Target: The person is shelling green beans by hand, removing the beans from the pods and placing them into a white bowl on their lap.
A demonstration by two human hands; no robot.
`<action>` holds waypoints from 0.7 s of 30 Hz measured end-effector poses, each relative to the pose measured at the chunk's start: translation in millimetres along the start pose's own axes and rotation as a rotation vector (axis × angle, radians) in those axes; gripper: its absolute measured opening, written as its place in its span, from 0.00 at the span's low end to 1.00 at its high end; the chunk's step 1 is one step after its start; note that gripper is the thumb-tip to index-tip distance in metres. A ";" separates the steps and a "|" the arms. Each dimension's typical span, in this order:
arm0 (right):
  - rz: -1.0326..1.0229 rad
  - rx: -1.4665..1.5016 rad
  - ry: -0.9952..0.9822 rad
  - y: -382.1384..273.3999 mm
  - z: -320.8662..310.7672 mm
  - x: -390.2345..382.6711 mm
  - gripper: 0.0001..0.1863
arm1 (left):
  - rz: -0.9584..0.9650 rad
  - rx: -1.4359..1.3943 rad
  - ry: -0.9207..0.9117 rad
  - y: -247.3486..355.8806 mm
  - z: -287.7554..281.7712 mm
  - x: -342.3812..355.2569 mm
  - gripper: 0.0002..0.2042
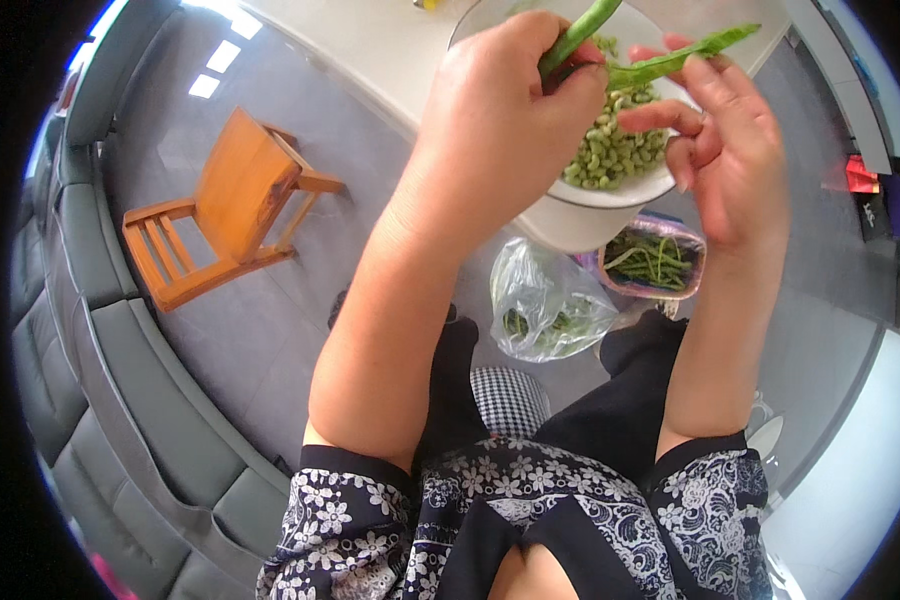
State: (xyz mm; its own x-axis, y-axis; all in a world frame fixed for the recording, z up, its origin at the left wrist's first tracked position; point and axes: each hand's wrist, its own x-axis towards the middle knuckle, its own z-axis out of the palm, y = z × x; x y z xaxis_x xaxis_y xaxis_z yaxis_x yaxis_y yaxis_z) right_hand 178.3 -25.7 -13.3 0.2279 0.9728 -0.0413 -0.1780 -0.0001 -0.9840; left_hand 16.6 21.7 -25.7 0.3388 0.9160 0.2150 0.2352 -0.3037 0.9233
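Observation:
Above a white bowl [625, 198] with a dark rim, my left hand [510, 110] is closed, with a green bean pod [582, 35] sticking up between thumb and fingers. My right hand [735, 135] pinches a flatter, opened-looking pod [695, 57] between thumb and fingertips, its other end reaching toward my left fingers. Whether the two green pieces are joined is hidden by my left hand. My right hand's lower fingers curl loosely over the bowl. Pale green shelled beans [610, 150] fill the visible part of the bowl.
The bowl stands on a pale table [370, 45]. Below its edge are a clear plastic bag [545, 300] with green pods and a pink-rimmed container [698, 270] of green strips. A checkered seat [510, 400] is between my legs. Left are a wooden chair [235, 190] and a grey sofa [160, 385].

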 end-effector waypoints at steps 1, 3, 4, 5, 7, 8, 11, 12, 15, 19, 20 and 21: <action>-0.038 -0.020 0.016 -0.9 -1.2 -0.6 0.17 | -0.024 0.024 -0.004 4.9 -1.4 -2.4 0.05; -0.024 0.010 0.005 -9.0 -0.9 -3.3 0.17 | -0.063 -0.020 -0.067 15.1 -8.5 -7.4 0.06; 0.034 0.110 0.041 -12.3 -0.2 -3.9 0.20 | -0.091 -0.062 -0.123 17.2 -11.3 -9.6 0.06; 0.091 0.210 0.077 -12.8 0.3 -4.9 0.25 | -0.095 -0.061 -0.125 13.3 -11.2 -11.1 0.06; -0.044 0.080 0.039 -3.2 0.3 -8.3 0.20 | 0.053 -0.024 -0.091 1.3 -10.7 -14.0 0.06; -0.059 0.056 0.030 -2.8 -0.5 -9.7 0.16 | 0.088 0.000 -0.074 -1.7 -13.1 -16.9 0.07; -0.067 0.071 0.046 1.0 1.3 -10.1 0.09 | 0.093 0.048 -0.082 0.2 -18.1 -24.4 0.07; -0.124 -0.025 0.101 2.8 3.5 -12.5 0.09 | 0.094 0.045 -0.083 1.2 -18.3 -26.5 0.07; -0.145 -0.038 0.059 -4.9 -0.6 -23.5 0.09 | 0.088 0.126 -0.086 5.7 -17.2 -33.5 0.07; -0.228 -0.041 -0.005 -5.4 -23.2 -49.8 0.14 | 0.226 0.156 -0.097 8.8 -7.1 -44.4 0.10; -0.184 0.012 0.023 -4.0 -36.0 -59.0 0.13 | 0.239 0.050 -0.122 8.7 -1.6 -48.4 0.11; -0.139 0.066 0.054 -1.0 -51.2 -68.1 0.13 | 0.251 -0.057 -0.150 8.7 2.6 -51.3 0.13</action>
State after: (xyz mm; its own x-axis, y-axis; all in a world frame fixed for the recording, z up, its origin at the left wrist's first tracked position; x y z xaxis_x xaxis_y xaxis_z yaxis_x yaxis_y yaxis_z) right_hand 212.0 -103.7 -18.4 0.3054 0.9486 0.0832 -0.2033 0.1503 -0.9675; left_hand 3.6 -28.7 -29.5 0.5119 0.7637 0.3934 0.0769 -0.4968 0.8644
